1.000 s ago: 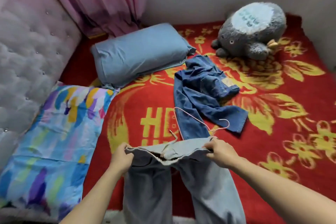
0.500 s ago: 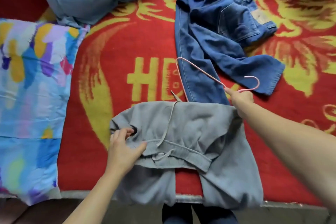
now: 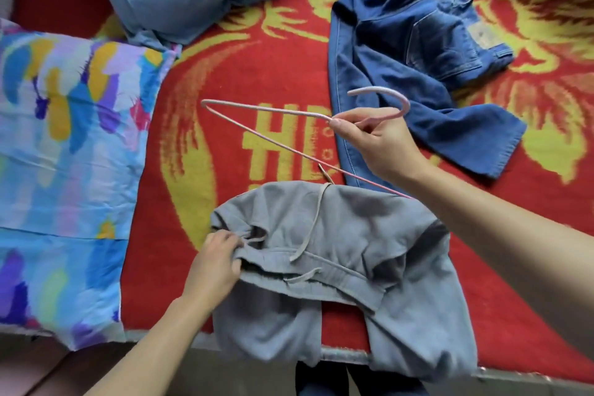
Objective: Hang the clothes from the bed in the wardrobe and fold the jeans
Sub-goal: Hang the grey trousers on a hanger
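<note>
right hand (image 3: 382,141): fingers pinch pink hanger (image 3: 266,132) at its neck, lifted over bed
left hand (image 3: 213,267): fingers grip grey pants (image 3: 337,260) waistband, bed edge
jeans (image 3: 414,74): crumpled on red blanket (image 3: 257,67)

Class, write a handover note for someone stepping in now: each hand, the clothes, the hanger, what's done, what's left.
Left hand grips the waistband of the grey sweatpants at the near edge of the bed.
Right hand holds the pink hanger by its neck.
Blue jeans lie crumpled farther back.
Done: nothing hung or folded.
Left: put the sweatpants on the hanger, hang them up, fold the jeans.
</note>
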Tool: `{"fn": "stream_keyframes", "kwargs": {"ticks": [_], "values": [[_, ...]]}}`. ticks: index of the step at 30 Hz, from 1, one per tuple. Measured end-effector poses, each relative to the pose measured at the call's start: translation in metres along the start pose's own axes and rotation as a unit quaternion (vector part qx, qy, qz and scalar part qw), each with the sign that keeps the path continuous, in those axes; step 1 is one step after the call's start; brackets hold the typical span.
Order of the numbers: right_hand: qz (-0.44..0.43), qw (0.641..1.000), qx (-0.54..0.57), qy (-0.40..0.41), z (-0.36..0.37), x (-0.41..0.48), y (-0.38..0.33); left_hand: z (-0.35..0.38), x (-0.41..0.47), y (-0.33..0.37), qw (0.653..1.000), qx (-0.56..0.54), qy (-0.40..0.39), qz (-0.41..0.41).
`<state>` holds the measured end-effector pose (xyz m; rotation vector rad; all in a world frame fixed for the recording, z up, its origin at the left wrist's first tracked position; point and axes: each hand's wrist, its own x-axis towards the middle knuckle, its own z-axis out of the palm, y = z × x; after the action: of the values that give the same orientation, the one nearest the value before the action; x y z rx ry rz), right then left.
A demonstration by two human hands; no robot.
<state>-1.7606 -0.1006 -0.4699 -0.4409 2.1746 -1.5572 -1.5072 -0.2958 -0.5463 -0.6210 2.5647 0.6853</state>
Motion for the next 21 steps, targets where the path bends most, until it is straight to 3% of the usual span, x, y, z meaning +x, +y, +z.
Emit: {"fn": "stream_keyframes", "kwargs": {"ticks": [3,8,13,21], "values": [[-0.031,0.999,0.012,-0.042,-0.007,-0.029,-0.017,-0.027,0.015,0.011,0.985,-0.11,0.078,-0.106],[0.006,0.984,-0.087,-0.153,-0.027,-0.055,-0.029,-0.055,0.04,0.026,0.968,-0.147,0.078,-0.189],[0.061,0.984,-0.096,-0.138,-0.05,-0.072,-0.028,-0.068,0.05,0.021,0.948,-0.147,0.066,-0.276],[0.041,0.989,-0.092,-0.112,-0.066,-0.078,-0.039,-0.074,0.051,0.038,0.949,-0.059,0.101,-0.292]]}}
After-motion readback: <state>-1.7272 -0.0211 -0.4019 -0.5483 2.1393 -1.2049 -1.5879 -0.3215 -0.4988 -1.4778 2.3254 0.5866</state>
